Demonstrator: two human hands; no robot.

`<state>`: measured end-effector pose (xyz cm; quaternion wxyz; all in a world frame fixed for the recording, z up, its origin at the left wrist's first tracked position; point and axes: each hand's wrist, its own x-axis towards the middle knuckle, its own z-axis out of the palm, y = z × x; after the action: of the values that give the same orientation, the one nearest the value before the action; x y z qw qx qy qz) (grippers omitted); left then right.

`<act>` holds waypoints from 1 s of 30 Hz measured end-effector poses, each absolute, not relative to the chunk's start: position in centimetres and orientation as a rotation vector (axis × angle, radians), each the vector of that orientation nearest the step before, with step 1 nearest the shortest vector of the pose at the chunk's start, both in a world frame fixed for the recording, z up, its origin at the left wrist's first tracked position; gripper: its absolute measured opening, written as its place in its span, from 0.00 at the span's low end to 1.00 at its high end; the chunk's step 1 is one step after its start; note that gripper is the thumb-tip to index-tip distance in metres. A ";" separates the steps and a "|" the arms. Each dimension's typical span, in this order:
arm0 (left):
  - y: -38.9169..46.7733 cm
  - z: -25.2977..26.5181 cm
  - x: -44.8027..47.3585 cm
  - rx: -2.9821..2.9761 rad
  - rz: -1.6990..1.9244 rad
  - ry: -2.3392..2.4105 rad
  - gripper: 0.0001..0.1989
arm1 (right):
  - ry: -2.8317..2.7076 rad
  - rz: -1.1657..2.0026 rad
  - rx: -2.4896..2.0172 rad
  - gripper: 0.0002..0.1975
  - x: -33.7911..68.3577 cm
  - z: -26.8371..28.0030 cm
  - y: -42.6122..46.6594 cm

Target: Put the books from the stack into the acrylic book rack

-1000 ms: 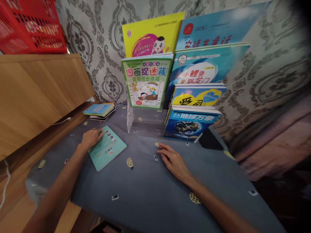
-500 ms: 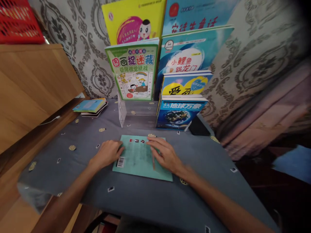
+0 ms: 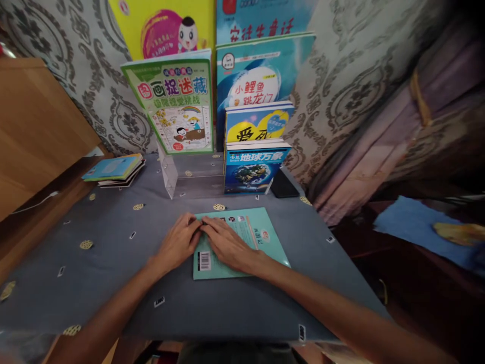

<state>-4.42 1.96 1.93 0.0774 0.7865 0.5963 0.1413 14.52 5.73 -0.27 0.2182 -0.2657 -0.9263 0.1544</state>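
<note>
A teal book lies on the cloth-covered table with its barcode side up and its spine lettering turned sideways. My left hand is at the book's left edge, fingers bent and thumb pressed to the upper left corner. Across the cover rests my right hand, fingers stretched out together, their tips close against my left fingertips. Part of the cover is hidden under the right hand. Exactly how the fingertips take the corner is hard to make out.
Behind the book, a clear rack holds several upright children's books, among them a green puzzle book and a blue earth book. A small book stack lies at left. A black flat object is beside the rack.
My right hand has slid left over the book to meet my left hand at the upper left corner. The spine lettering now shows. The camera view has shifted right.
</note>
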 end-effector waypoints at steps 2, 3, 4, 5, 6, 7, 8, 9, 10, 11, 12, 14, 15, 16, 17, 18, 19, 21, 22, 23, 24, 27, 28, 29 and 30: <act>2.2 0.8 -4.3 2.391 0.510 1.813 0.16 | -2.574 0.393 -0.770 0.19 14.5 -0.4 5.8; 2.3 0.3 -4.2 2.402 0.531 1.824 0.16 | -2.582 0.368 -0.792 0.19 14.5 -0.4 5.9; 2.4 -0.2 -4.2 2.409 0.541 1.832 0.17 | -2.589 0.343 -0.813 0.19 14.5 -0.5 5.9; 2.5 -0.6 -4.1 2.414 0.545 1.834 0.18 | -2.599 0.319 -0.832 0.20 14.6 -0.5 6.0; 2.6 -0.9 -4.0 2.415 0.549 1.832 0.19 | -2.611 0.299 -0.849 0.22 14.8 -0.5 6.1; 2.7 -1.1 -3.9 2.412 0.552 1.829 0.20 | -2.623 0.286 -0.864 0.24 15.1 -0.6 6.2; 2.8 -1.1 -3.8 2.403 0.549 1.824 0.21 | -2.632 0.279 -0.880 0.26 15.4 -0.6 6.4; 3.0 -1.0 -3.6 2.390 0.538 1.818 0.22 | -2.636 0.275 -0.901 0.27 15.8 -0.6 6.6; 3.1 -0.9 -3.4 2.376 0.516 1.811 0.23 | -2.634 0.275 -0.927 0.28 16.3 -0.6 6.9; 3.3 -0.7 -3.1 2.361 0.485 1.803 0.24 | -2.627 0.279 -0.954 0.29 16.9 -0.7 7.3; 3.6 -0.4 -2.8 2.347 0.451 1.793 0.24 | -2.617 0.283 -0.979 0.30 17.6 -0.7 7.6; 4.4 0.1 -2.0 2.339 0.397 1.759 0.26 | -2.601 0.291 -1.027 0.30 19.3 -0.9 8.2; 4.8 0.3 -1.7 2.355 0.379 1.725 0.26 | -2.593 0.294 -1.052 0.30 20.2 -1.0 8.4; 5.3 0.4 -1.3 2.382 0.364 1.682 0.27 | -2.584 0.294 -1.079 0.30 21.2 -1.1 8.5; 5.9 0.5 -0.8 2.417 0.345 1.638 0.27 | -2.569 0.290 -1.115 0.29 22.3 -1.2 8.4; 6.4 0.6 -0.4 2.452 0.318 1.597 0.27 | -2.553 0.285 -1.151 0.29 23.4 -1.3 8.2; 6.9 0.6 0.1 2.485 0.282 1.563 0.28 | -2.534 0.278 -1.186 0.29 24.5 -1.4 7.8; 7.9 0.7 1.3 2.555 0.190 1.500 0.30 | -2.493 0.246 -1.253 0.29 26.5 -1.7 6.4; 8.4 0.7 2.0 2.606 0.143 1.457 0.31 | -2.476 0.217 -1.283 0.30 27.4 -1.9 5.5; 8.7 0.8 2.8 2.671 0.099 1.402 0.32 | -2.457 0.179 -1.311 0.30 28.2 -2.1 4.4; 9.1 1.0 3.6 2.745 0.062 1.341 0.32 | -2.436 0.137 -1.337 0.30 28.9 -2.4 3.3; 9.9 1.8 6.3 2.961 -0.012 1.165 0.29 | -2.364 0.004 -1.399 0.31 30.0 -3.3 -0.3; 10.2 2.1 7.2 3.018 -0.028 1.113 0.29 | -2.339 -0.042 -1.407 0.32 30.1 -3.5 -1.4; 10.4 2.4 8.0 3.066 -0.040 1.061 0.28 | -2.316 -0.079 -1.417 0.33 30.1 -3.7 -2.4; 10.7 2.6 8.7 3.104 -0.048 1.009 0.28 | -2.304 -0.105 -1.425 0.34 30.0 -3.7 -3.3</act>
<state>8.72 10.71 2.62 -0.0613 0.9491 0.3085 -0.0146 30.05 -3.28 -3.74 0.2135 -0.5135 -0.8302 -0.0378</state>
